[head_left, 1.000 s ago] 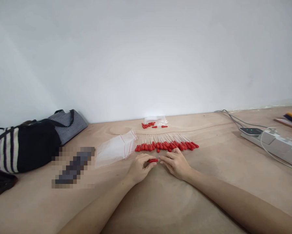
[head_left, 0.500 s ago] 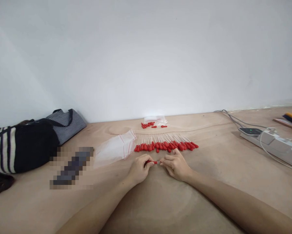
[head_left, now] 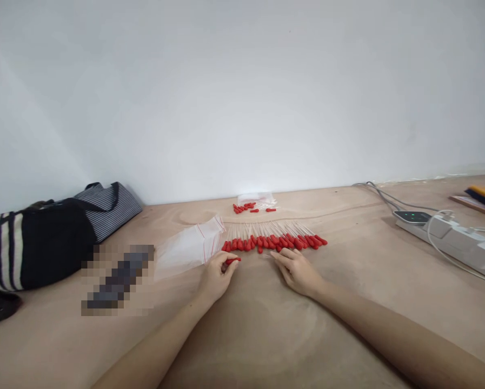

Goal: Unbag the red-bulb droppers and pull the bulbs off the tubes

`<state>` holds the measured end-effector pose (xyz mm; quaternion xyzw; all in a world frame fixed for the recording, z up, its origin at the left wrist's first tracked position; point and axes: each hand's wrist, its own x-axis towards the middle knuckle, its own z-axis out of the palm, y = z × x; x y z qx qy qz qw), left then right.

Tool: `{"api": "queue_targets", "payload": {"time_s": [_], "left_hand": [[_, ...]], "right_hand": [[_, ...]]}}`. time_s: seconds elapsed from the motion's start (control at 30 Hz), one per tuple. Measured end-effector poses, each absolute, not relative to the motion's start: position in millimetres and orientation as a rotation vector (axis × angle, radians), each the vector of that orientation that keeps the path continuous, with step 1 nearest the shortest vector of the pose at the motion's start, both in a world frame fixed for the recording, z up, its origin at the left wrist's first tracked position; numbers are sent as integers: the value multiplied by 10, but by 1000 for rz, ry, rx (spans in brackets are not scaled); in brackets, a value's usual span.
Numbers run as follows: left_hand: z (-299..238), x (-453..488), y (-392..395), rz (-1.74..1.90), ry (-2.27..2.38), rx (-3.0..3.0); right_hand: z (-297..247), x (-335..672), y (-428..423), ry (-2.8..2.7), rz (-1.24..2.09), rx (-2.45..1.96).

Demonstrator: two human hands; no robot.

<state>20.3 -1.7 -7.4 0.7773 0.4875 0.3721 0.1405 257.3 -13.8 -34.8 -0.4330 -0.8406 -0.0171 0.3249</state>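
My left hand point(head_left: 217, 278) pinches a red rubber bulb point(head_left: 233, 260) between thumb and fingers. To its right, my right hand point(head_left: 299, 272) has its fingers closed on a thin clear tube point(head_left: 266, 256), whose tip shows faintly and points left. The bulb and the tube are apart. Just beyond both hands lies a row of droppers point(head_left: 273, 241), red bulbs toward me and thin pale tubes pointing away. The right fingertips are close to the bulbs of this row.
Clear zip bags point(head_left: 189, 243) lie left of the row. Farther back, loose red bulbs point(head_left: 242, 207) and thin tubes sit by another bag point(head_left: 255, 199). A striped bag point(head_left: 108, 208) and a blurred dark object point(head_left: 120, 275) are left; a power strip point(head_left: 461, 237) with cables is right.
My hands have moved apart. The left has gone left with the red bulb, and the clear tube, in line with the bulb between my hands before, is now separate at my right fingers.
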Motion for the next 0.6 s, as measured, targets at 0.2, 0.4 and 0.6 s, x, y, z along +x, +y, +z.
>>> {"api": "queue_targets", "payload": {"time_s": [0.2,0.4,0.6], "left_hand": [[-107,105,16,1094,1642,2231],[-117,78,-75,977,1630,2328],[-44,88,-70,1115,1661,2424]], "right_hand": [[-402,2496,-156,-2144,72,-1108],[-353,2451,-203,-2107,131,-1082],[-248,2351,-315,-2133,274,-1090]]}}
